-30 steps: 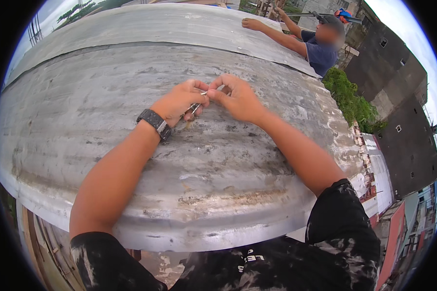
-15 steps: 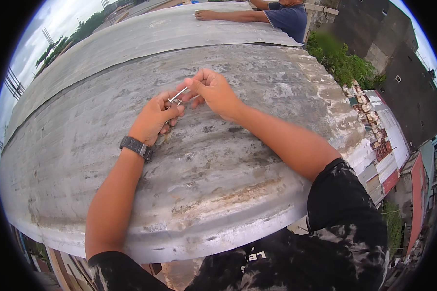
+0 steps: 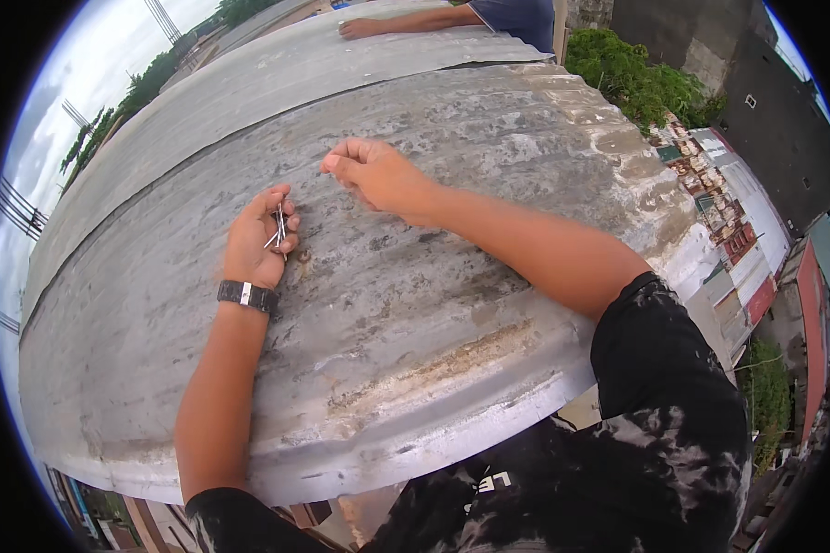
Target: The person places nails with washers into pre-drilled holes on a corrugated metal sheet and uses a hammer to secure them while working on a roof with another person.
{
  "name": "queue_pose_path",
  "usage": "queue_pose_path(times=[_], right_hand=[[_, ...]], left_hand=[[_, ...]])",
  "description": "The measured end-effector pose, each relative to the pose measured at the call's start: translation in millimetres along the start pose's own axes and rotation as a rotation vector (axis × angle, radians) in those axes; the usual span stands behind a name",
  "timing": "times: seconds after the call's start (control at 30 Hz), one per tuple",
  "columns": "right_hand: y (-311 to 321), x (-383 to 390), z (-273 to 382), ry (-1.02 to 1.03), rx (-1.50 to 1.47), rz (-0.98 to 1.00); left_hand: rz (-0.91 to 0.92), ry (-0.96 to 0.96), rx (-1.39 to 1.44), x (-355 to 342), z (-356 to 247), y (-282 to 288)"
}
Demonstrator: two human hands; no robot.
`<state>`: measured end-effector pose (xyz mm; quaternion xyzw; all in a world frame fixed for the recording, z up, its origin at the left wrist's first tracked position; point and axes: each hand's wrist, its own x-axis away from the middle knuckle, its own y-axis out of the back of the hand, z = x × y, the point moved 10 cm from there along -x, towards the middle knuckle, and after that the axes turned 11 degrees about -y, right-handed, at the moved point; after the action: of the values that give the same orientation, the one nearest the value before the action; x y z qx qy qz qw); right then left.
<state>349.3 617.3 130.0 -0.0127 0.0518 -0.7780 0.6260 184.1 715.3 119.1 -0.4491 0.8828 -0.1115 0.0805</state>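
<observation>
Several thin silvery nails (image 3: 278, 229) lie across the fingers of my left hand (image 3: 251, 244), which is turned palm up and curled around them. A dark watch band circles that wrist. To the right and slightly farther off, my right hand (image 3: 383, 182) hangs over the roof with thumb and fingertips pinched together. Whatever that pinch holds, if anything, is hidden. Beneath both hands spreads a grey, stained corrugated metal roof sheet (image 3: 415, 304).
At the far side, another roof sheet (image 3: 249, 101) overlaps this one along a raised edge. A co-worker's arm (image 3: 415, 22) rests on it. Green bushes (image 3: 632, 78) and lower rusty roofs (image 3: 724, 221) lie beyond the right edge. The near sheet edge (image 3: 415, 470) runs before my body.
My hands have come apart: the left turned palm up and drew left, while the right moved slightly left. A nail seen at the right fingertips no longer shows there. The view has shifted.
</observation>
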Motion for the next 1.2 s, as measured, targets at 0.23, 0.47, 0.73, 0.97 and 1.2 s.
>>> queue_pose_path(times=[0.23,0.47,0.73,0.97,1.2], right_hand=[[-56,53,47,0.610,0.926,0.007],[-66,66,52,0.754,0.974,0.019],[-70,66,41,0.761,1.113,0.112],[-68,76,52,0.825,1.049,0.030],[-54,60,52,0.661,0.868,-0.073]], left_hand=[[-0.009,0.091,0.105,24,5,-32],[0.039,0.089,0.057,28,9,-39],[0.116,0.109,-0.006,38,11,-48],[0.138,0.087,0.046,49,11,-69],[0.257,0.063,0.098,45,15,-63]])
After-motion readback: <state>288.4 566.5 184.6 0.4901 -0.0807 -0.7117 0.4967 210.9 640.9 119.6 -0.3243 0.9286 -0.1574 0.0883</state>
